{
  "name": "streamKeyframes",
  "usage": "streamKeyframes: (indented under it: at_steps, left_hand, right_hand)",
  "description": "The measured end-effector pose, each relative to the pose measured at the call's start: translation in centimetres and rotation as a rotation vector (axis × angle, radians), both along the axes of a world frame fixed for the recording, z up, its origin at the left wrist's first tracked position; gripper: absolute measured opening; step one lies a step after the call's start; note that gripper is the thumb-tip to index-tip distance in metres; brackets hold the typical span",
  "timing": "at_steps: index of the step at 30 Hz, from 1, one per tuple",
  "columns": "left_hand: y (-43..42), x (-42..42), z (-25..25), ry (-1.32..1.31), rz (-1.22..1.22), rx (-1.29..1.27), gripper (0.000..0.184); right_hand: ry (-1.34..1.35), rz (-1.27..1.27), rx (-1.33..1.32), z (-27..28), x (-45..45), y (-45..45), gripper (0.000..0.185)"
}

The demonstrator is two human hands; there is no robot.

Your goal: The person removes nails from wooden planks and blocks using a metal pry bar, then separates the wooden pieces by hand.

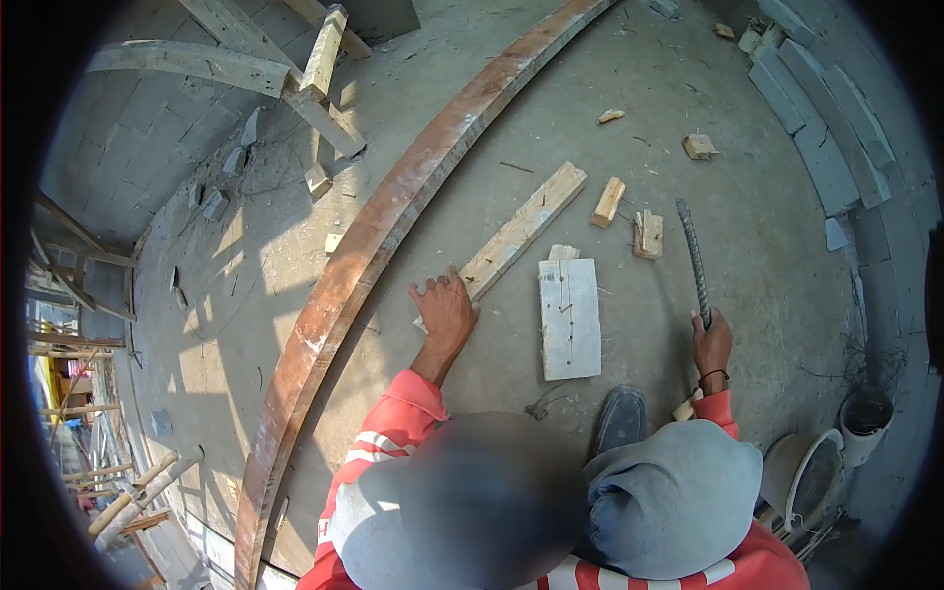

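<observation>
My left hand lies over the near end of a pale wooden batten, its fingers bent around the wood. Nails stick out along the batten, which rests slantwise on the floor. In my right hand is a length of ribbed steel rebar, gripped near its lower end and pointing away from me. Between my hands lies a flat whitish board with several nails in a line, and a small wood piece shows at its far end. Two short wood blocks, one lighter and one with nails, lie beyond it.
A long reddish-brown beam crosses the concrete floor on the left. Timber props stand behind it. Buckets sit at the lower right, and grey blocks are stacked along the right wall. Small offcuts are scattered ahead.
</observation>
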State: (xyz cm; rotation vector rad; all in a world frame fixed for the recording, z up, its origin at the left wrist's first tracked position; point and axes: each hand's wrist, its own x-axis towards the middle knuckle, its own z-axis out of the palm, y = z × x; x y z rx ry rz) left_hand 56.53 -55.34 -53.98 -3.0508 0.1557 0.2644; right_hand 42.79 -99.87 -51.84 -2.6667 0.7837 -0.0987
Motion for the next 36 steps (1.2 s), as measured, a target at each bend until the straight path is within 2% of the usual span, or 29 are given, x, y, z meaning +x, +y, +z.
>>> streamKeyframes:
  at_steps: [1,3,4,6,8,10,12,14,16,18,19,21,23,24,26,27,30,33,34,36]
  left_hand:
    - [-0.2,0.1,-0.2,-0.025,-0.019,0.016,0.093]
    - [-0.6,0.1,-0.9,-0.05,-0.03,0.041,0.091]
    - [-0.8,0.1,-1.4,-0.063,-0.005,0.01,0.088]
    - [-1.0,0.1,-1.2,-0.089,0.039,-0.01,0.085]
    - [-1.4,0.0,-0.1,0.023,0.07,-0.053,0.085]
    - [-1.1,-0.1,0.0,-0.001,0.028,-0.004,0.086]
    - [-0.8,-0.5,1.0,0.015,0.001,-0.08,0.084]
    - [0.0,-1.6,2.8,0.015,0.018,-0.121,0.083]
    - [1.3,-3.3,4.0,0.01,0.036,-0.159,0.081]
    - [3.6,-5.7,5.1,-0.308,-0.049,-0.289,0.077]
    - [4.4,-6.6,6.9,-0.314,-0.028,-0.278,0.077]
    - [5.3,-8.3,11.3,-0.116,0.303,-0.394,0.073]
    - [7.1,-10.5,10.4,-0.16,0.378,-0.379,0.073]
    - [7.8,-11.6,9.7,-0.196,0.437,-0.368,0.072]
    - [8.5,-13.6,8.2,-0.142,0.517,-0.378,0.075]
    - [8.7,-14.5,7.4,-0.132,0.563,-0.37,0.073]
    - [8.7,-15.3,6.7,-0.101,0.651,-0.378,0.075]
    - [8.8,-15.1,6.8,-0.024,0.708,-0.397,0.083]
    - [8.9,-14.6,7.1,0.025,0.72,-0.396,0.088]
    - [9.2,-14.0,8.5,0.069,0.705,-0.43,0.086]
  right_hand:
    - [-0.006,0.001,0.005,-0.1,-0.5,0.2,0.028]
    - [-0.334,0.042,-0.274,0.4,-1.3,1.3,0.034]
    - [-0.337,0.048,-0.265,1.0,-1.2,2.4,0.034]
    - [-0.203,0.153,0.035,2.3,-0.3,5.5,0.045]
    - [-0.02,0.201,0.283,3.7,0.7,10.2,0.046]
    - [-0.068,0.272,0.263,1.2,0.9,11.8,0.048]
    - [-0.111,0.353,0.242,-0.2,0.8,12.0,0.05]
    - [-0.199,0.126,0.17,-0.3,1.0,9.7,0.055]
    - [-0.186,0.039,-0.063,-2.0,-0.3,5.9,0.057]
    - [-0.105,-0.035,-0.18,-2.2,-2.3,2.6,0.059]
    - [-0.047,-0.069,-0.213,-2.2,-3.2,1.5,0.056]
    - [0.006,-0.085,-0.243,-4.1,-4.7,-1.8,0.055]
    - [0.259,-0.077,0.238,-7.8,-5.4,-5.8,0.054]
    - [0.257,-0.072,0.238,-7.5,-5.4,-5.0,0.054]
    - [0.182,0.13,-0.016,-6.1,-5.6,-2.4,0.058]
    - [0.074,0.113,-0.096,-8.0,-6.3,-2.2,0.062]
    - [0.188,0.111,-0.052,-8.4,-6.1,-3.0,0.07]
    - [0.12,0.065,-0.141,-10.4,-6.8,-3.2,0.067]
    - [0.118,0.066,-0.144,-9.4,-6.5,-2.4,0.067]
    - [0.201,-0.108,0.047,-4.8,-6.3,1.0,0.062]
